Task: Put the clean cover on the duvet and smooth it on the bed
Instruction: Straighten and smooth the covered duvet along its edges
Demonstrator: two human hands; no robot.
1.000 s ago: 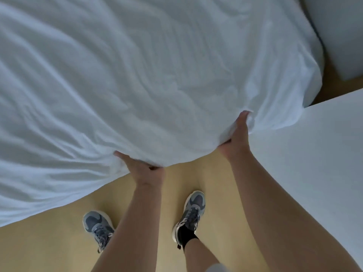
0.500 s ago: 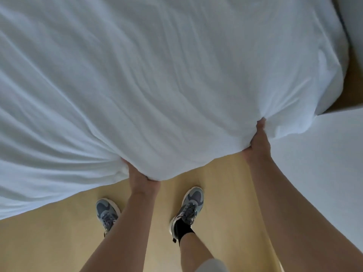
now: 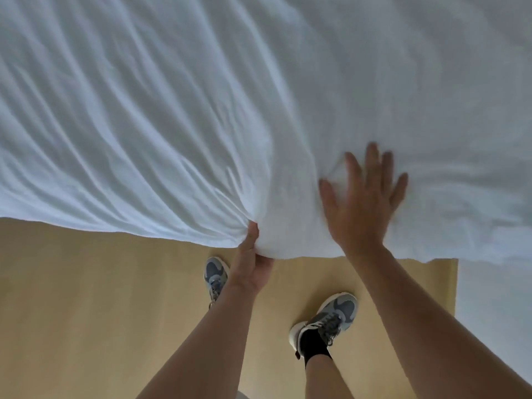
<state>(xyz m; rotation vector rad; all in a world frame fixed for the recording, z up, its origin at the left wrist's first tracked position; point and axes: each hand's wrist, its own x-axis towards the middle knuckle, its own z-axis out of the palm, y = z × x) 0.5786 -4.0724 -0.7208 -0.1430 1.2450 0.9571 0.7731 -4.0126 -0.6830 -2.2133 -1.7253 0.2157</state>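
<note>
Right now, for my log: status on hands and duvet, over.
Left hand grips duvet edge. Right hand flat on top. Duvet wrinkled. Nothing in the way.

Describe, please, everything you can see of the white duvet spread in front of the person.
The white fabric duvet fills the upper part of the view, soft, thin-looking and heavily creased. Long folds fan out from its near edge, where the left hand grips a bunch of it, thumb on top. The right hand lies flat on its top beside that, fingers spread, slightly blurred. The near edge overhangs the pale wooden floor.
</note>
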